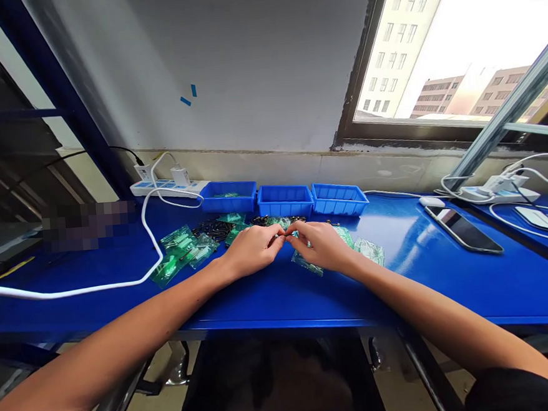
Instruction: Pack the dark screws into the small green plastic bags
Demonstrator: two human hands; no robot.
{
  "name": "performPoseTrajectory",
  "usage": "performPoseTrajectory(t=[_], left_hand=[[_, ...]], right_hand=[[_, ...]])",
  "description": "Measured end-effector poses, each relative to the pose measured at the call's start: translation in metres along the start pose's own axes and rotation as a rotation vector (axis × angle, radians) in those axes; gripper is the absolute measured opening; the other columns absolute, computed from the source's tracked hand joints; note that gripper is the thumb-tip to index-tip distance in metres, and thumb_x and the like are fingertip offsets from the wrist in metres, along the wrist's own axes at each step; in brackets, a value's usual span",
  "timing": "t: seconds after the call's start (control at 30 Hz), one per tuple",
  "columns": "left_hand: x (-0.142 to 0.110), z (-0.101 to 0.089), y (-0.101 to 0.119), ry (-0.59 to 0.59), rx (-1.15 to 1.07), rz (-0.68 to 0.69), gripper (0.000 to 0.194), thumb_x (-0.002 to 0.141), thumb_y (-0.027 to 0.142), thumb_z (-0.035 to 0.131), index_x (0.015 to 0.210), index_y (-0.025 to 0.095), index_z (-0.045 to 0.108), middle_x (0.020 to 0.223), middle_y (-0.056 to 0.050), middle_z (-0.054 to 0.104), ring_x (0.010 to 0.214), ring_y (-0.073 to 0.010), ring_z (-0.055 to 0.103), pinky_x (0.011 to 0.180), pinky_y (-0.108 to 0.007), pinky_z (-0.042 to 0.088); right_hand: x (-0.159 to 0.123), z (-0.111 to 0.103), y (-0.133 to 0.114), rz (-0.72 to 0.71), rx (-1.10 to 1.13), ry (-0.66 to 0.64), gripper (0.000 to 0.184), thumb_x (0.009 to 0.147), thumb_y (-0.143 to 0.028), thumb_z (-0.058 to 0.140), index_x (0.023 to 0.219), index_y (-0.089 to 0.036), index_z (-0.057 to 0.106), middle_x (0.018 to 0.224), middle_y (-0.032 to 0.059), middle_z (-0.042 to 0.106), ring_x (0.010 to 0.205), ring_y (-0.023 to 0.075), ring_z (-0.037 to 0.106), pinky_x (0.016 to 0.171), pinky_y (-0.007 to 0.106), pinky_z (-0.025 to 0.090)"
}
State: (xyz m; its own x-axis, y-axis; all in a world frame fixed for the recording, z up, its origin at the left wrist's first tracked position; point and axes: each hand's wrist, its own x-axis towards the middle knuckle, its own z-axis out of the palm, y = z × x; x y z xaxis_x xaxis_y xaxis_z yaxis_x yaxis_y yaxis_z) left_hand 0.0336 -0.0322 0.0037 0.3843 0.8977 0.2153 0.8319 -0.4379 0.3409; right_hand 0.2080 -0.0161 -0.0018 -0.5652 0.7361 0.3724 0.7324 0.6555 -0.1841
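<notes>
Both of my hands meet above the blue table, fingertips pinched together. My left hand [253, 249] and my right hand [321, 245] close on a small dark piece between them, too small to name. Beneath and around them lie green circuit boards in clear wrapping; a cluster of these boards [176, 250] is left of my left hand. Some more green boards [370, 251] lie right of my right hand, and one board [307, 264] is partly under it. A pile of small black parts [212, 229] sits behind my left hand.
Three blue bins stand along the wall: a left bin [229, 203] with green pieces inside, a middle bin [286, 208] and a right bin [341, 208]. A white cable [96, 288] crosses the left side from a power strip [167, 190]. A phone [466, 229] lies at right.
</notes>
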Motion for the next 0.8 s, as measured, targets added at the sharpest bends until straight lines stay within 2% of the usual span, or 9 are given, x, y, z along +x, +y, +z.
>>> performPoseTrajectory(t=[0.23,0.4,0.8], left_hand=[[-0.0005,-0.0010,0.0018,-0.034,0.038,-0.012,0.030,0.090,0.032,0.035,0.098,0.022,0.062,0.084,-0.003,0.070,0.079,-0.0213,0.065,0.060,-0.026,0.040],[-0.0002,-0.0007,0.0009,-0.059,0.061,-0.012,0.032,0.091,0.032,0.032,0.098,0.023,0.062,0.091,-0.003,0.070,0.087,-0.0225,0.065,0.064,-0.026,0.042],[-0.0006,-0.0009,0.0002,-0.097,0.084,0.005,0.033,0.090,0.033,0.031,0.097,0.022,0.062,0.089,-0.005,0.070,0.084,-0.0241,0.065,0.063,-0.028,0.042]], right_hand=[[-0.0007,0.0005,0.0002,0.011,-0.009,-0.014,0.023,0.086,-0.022,0.049,0.107,-0.017,0.058,0.066,0.0008,0.062,0.060,0.0133,0.054,0.057,0.023,0.031],[-0.0001,0.0003,0.0007,0.011,-0.021,-0.031,0.021,0.085,-0.020,0.048,0.103,-0.018,0.059,0.069,0.0010,0.064,0.064,0.0140,0.057,0.058,0.023,0.031],[0.0004,0.0005,0.0013,0.008,-0.020,-0.033,0.018,0.086,-0.020,0.047,0.098,-0.019,0.060,0.071,0.0017,0.065,0.067,0.0145,0.058,0.059,0.023,0.032]])
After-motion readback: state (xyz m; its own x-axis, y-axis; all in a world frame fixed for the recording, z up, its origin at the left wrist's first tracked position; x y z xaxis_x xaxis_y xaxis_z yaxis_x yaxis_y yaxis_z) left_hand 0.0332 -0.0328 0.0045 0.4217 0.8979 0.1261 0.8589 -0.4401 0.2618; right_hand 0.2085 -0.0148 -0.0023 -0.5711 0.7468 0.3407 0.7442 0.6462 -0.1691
